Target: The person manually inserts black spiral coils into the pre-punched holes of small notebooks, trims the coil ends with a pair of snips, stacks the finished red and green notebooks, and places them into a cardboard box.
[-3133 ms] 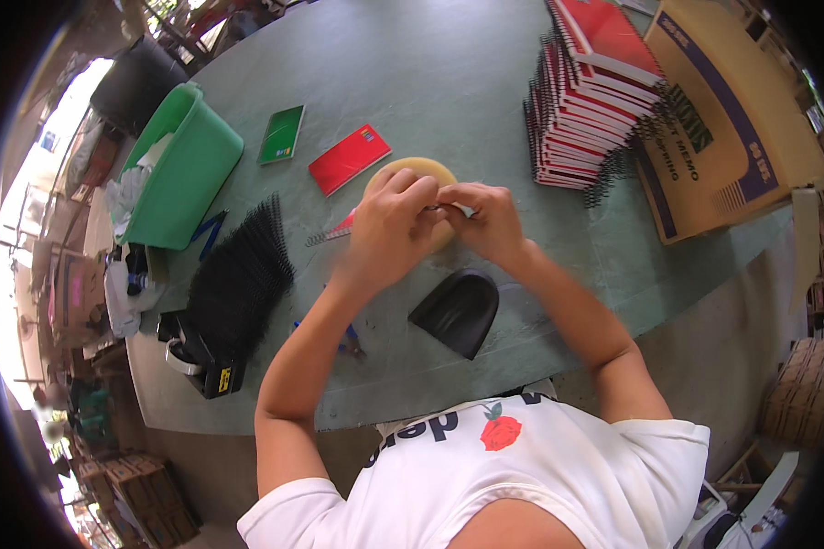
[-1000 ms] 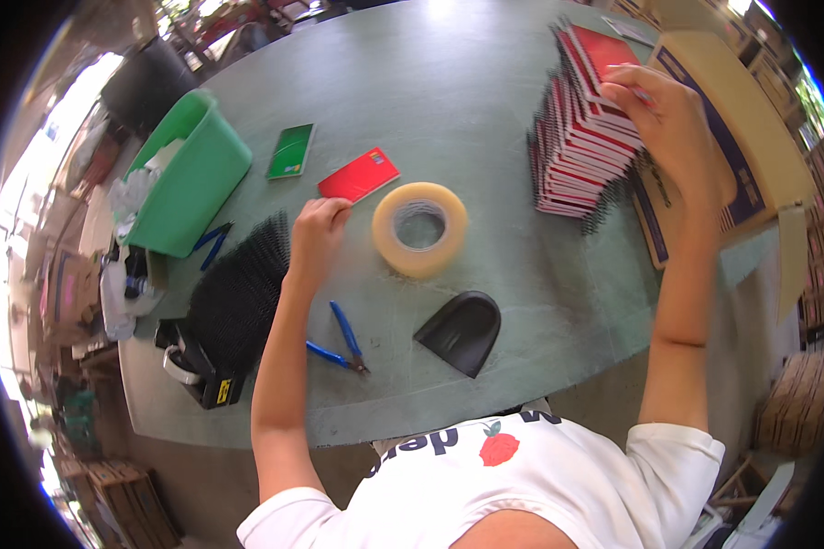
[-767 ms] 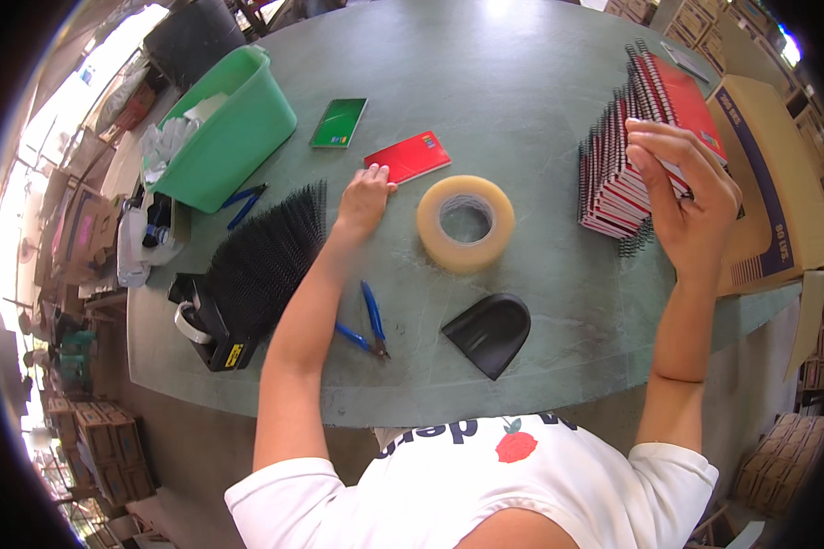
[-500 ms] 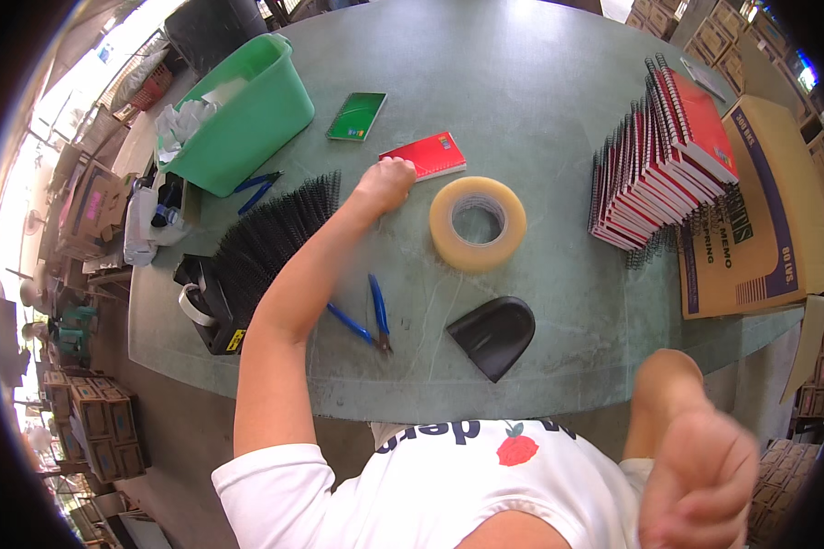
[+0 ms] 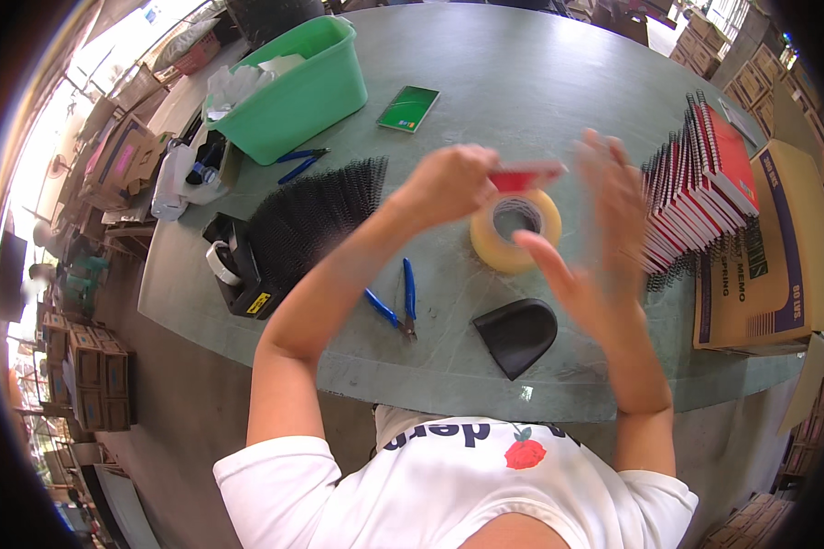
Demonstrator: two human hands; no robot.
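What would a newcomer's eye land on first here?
Probably the red spiral notebooks piled at the right of the table, beside a cardboard box. A green bin stands at its far left. Between them, the left hand holds a red booklet partly hiding a tape roll, the right hand open and blurred.

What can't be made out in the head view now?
Right hand: head view, finger pose smeared by motion blur.
Red pad: head view, cover blurred; left end hidden by left hand.
Tub: head view, bottom hidden by its wall and white wads.
Carton: head view, upper left part hidden behind red notebooks.
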